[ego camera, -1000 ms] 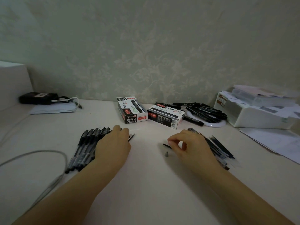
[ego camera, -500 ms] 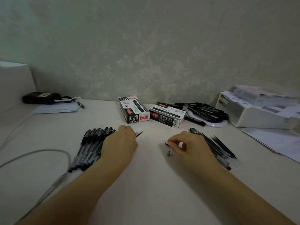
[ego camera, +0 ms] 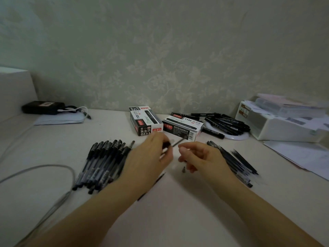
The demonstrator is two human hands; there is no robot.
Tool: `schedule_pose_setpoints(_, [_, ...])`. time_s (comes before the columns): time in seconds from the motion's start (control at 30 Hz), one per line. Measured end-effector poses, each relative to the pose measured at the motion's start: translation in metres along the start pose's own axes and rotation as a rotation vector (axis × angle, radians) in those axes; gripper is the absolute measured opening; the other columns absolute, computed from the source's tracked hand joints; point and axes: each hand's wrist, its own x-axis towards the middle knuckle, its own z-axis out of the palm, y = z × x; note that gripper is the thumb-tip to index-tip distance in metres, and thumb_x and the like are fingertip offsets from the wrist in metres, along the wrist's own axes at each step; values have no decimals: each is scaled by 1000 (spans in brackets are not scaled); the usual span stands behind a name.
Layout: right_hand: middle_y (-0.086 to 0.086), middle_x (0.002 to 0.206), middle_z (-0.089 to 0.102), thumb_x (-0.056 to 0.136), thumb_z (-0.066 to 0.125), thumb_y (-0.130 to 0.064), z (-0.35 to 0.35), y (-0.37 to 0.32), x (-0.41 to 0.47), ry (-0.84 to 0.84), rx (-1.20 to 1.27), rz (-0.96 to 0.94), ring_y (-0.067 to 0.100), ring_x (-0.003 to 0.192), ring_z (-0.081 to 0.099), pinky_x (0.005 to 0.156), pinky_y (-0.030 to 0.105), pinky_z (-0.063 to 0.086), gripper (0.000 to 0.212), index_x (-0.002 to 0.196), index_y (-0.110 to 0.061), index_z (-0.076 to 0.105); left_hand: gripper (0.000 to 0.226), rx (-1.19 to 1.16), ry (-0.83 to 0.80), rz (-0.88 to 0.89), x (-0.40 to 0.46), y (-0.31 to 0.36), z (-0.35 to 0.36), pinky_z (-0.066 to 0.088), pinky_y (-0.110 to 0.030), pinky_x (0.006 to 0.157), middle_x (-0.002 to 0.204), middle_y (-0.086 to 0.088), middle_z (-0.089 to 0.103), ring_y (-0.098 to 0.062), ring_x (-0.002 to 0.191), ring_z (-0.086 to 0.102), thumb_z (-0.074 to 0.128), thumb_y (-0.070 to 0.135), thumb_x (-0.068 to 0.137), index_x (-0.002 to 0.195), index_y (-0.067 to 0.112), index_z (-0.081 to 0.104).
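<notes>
The left hand (ego camera: 147, 163) is gripping a black pen (ego camera: 167, 144) just above the table (ego camera: 169, 220), its point aiming at the right hand (ego camera: 201, 161), which is hanging loosely curled and, as far as the blur is showing, empty. A small tip cone (ego camera: 183, 169) is lying beside it. The pen is looking light, stiff and slick, so pinching its dark grip section is looking surest

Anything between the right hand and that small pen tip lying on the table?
Nothing visible. The pen tip lies on the bare table right beside the curled fingers of the right hand, with nothing across it. The left hand, gripping a pen, is off to the left, apart from it.
</notes>
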Motion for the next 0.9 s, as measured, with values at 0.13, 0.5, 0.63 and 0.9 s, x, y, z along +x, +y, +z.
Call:
schedule_pose_setpoints(0.13, [4, 73, 72, 88, 68, -32, 3, 4, -1, -30, 124, 9, 14, 63, 63, 61, 20, 52, 16, 87, -19, 76, 16, -95, -163, 18, -7, 10, 10, 49, -30, 69, 87, 18, 45, -2, 79, 52, 48, 49, 92, 97, 34, 43])
schedule_pose_setpoints(0.5, [1, 68, 69, 97, 57, -34, -21, 7, 8, 412, 208, 25, 7, 58, 59, 59, 22, 51, 26, 85, -15, 71, 39, 122, -584, 37, -9, -11, -8, 32, -22, 55, 77, 14, 51, 0, 69, 47, 58, 70, 77, 81, 32, 49])
schedule_pose_setpoints(0.63, [2, 74, 72, 94, 63, -26, -17, 6, 9, 354, 248, 20, 6, 61, 62, 59, 17, 52, 18, 92, -10, 71, 32, 151, -570, 9, -6, -16, -11, 36, -26, 58, 75, 12, 49, -4, 67, 46, 56, 58, 87, 77, 31, 41])
schedule_pose_setpoints(0.9, [8, 81, 75, 96, 59, -13, -9, 4, 6, 226, 357, 78, 10, 65, 65, 61, 20, 55, 13, 96, -6, 69, 21, 248, -401, -16, 1, -26, -11, 46, -28, 68, 90, 12, 50, -9, 83, 51, 47, 49, 95, 96, 29, 46])
